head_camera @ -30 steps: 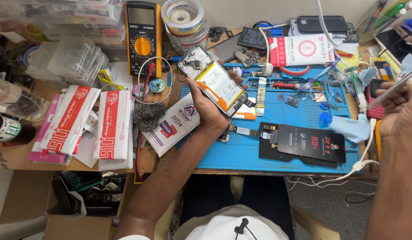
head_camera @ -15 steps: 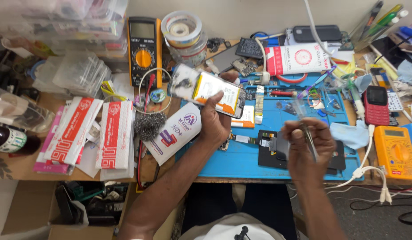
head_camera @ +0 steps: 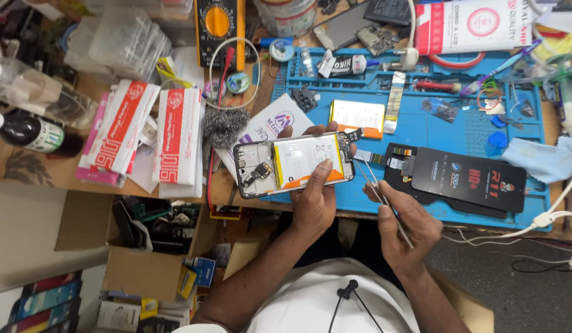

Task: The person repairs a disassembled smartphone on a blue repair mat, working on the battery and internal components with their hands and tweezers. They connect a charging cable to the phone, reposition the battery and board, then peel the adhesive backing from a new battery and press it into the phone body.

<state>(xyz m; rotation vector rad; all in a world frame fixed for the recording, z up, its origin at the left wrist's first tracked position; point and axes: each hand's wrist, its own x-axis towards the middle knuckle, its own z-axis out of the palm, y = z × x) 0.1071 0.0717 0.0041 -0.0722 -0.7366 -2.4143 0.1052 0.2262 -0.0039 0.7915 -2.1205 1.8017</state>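
The left hand [head_camera: 314, 200] has its grip closed on an opened black smartphone with its back cover off [head_camera: 293, 163]: the thumb presses flat on the pale, glossy rectangular battery with an orange edge strip [head_camera: 307, 161], while the fingertips curl over the far rim. The phone lies level, long side across the view, held above the near edge of the blue rubbery repair mat [head_camera: 421, 129]. At its left end the bare frame shows a small circuit part and camera openings.

The right hand [head_camera: 402, 229] pinches a pair of thin, bright metal tweezers [head_camera: 379, 192], its grip narrow around the shafts; the tips point up and left, ending just beside the phone's right end. The wrist is bent and the forearm rises from the bottom of the view.

On the mat, just right of the tweezers, lies a flat black glossy phone screen panel [head_camera: 465, 182] with a ribbon cable at its left end. A second loose white and orange battery [head_camera: 357, 117] rests further back. Left of the mat, on the wooden table [head_camera: 27, 169], sit a grey tangle of steel wool [head_camera: 225, 125], two white and red flat packets [head_camera: 153, 135] and a yellow multimeter [head_camera: 219, 28].
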